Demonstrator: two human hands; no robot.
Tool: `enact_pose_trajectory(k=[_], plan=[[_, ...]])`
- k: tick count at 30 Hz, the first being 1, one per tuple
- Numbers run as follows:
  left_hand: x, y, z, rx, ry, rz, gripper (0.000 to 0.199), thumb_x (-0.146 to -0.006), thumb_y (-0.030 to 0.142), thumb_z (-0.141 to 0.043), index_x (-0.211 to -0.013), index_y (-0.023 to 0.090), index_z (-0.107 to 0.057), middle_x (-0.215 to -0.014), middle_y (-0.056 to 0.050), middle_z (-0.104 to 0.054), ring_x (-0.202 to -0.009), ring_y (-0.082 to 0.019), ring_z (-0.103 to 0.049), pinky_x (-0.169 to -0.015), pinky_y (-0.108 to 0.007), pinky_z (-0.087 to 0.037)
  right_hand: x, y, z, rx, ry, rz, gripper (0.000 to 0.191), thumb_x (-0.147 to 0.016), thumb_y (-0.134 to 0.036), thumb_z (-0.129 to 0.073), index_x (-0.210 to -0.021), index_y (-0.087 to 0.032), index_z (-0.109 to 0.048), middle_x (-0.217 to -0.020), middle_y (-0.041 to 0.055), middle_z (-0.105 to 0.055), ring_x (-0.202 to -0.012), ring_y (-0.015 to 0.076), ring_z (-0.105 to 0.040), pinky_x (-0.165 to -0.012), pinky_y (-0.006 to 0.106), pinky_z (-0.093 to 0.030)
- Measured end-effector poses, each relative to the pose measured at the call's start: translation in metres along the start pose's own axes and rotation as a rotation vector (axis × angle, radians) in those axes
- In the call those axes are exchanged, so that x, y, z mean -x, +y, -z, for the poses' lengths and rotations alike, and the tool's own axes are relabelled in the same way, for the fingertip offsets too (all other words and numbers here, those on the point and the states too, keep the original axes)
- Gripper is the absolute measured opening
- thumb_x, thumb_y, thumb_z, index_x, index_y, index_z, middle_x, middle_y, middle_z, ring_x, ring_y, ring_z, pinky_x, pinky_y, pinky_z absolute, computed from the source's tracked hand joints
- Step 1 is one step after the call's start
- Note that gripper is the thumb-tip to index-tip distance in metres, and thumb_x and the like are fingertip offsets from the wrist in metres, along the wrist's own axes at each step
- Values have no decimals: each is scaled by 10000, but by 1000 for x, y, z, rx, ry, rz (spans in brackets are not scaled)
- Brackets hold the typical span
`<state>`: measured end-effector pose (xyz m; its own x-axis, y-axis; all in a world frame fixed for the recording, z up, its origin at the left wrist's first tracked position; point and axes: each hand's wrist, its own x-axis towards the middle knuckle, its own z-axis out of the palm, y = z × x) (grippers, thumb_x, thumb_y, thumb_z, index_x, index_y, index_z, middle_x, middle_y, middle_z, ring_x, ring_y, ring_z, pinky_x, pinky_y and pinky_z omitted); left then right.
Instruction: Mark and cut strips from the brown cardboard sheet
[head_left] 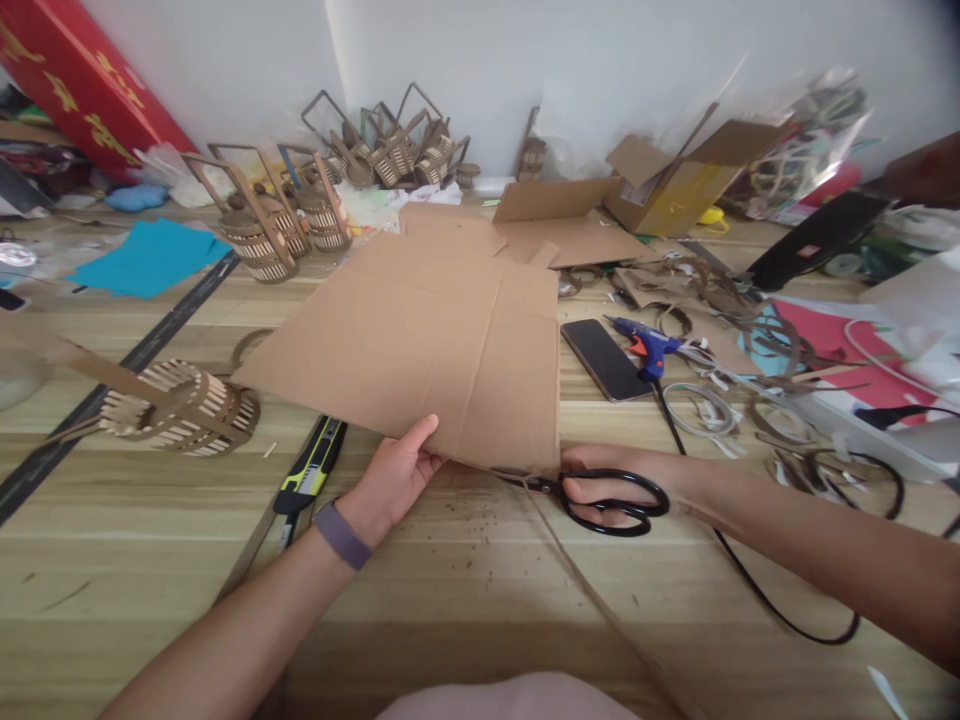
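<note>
A large piece of brown cardboard (420, 330) is held up over the wooden table. My left hand (397, 475) grips its near edge, thumb on top and the other fingers partly hidden beneath. My right hand (600, 490) is closed on black-handled scissors (622, 515), fingers through the loops. The scissor blades point left and lie at the cardboard's near right corner. A thin brown strip (585, 580) runs from the blades toward the table's front edge.
A yellow-black cutter (311, 465) lies left of my left hand, near a bamboo basket (187, 410). Right of the cardboard are a phone (607, 358), a blue glue gun (645, 345) with its cable and coiled strips (701, 410). More baskets (262, 235) and an open box (690, 180) stand behind.
</note>
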<state>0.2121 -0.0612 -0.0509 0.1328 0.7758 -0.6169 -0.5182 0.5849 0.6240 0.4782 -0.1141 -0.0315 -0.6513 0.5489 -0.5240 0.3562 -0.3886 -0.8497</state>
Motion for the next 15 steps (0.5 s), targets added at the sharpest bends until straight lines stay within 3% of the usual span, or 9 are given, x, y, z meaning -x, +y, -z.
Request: enact_pose_trajectory(k=[5, 9, 15], plan=[[1, -1, 0, -4, -10, -15, 157, -906, 46, -638, -1014, 139, -702, -906, -51, -776, -785, -154, -723, -804, -272, -590, -1, -13, -8, -215, 61, -75, 642, -730, -732, -731, -942, -138, -608, -572, -72, -479, -438, 44, -340, -370, 193, -214], [1, -1, 0, 7, -12, -24, 204, -907, 44, -631, -1068, 152, -695, -921, -41, -778, -796, -146, -724, -795, -255, -592, -7, -20, -15, -176, 82, -107, 673, -703, -769, -720, -907, -136, -620, -575, -67, -481, -442, 47, -355, -370, 204, -224], [0, -2, 1, 14, -19, -11, 205, -902, 54, -635, -1081, 135, -690, -915, -55, -776, -796, -155, -727, -808, -271, -598, -12, -11, -15, -44, 117, -31, 672, -701, -812, -674, -851, -160, -610, -514, -83, -475, -358, 40, -333, -318, 209, -191]])
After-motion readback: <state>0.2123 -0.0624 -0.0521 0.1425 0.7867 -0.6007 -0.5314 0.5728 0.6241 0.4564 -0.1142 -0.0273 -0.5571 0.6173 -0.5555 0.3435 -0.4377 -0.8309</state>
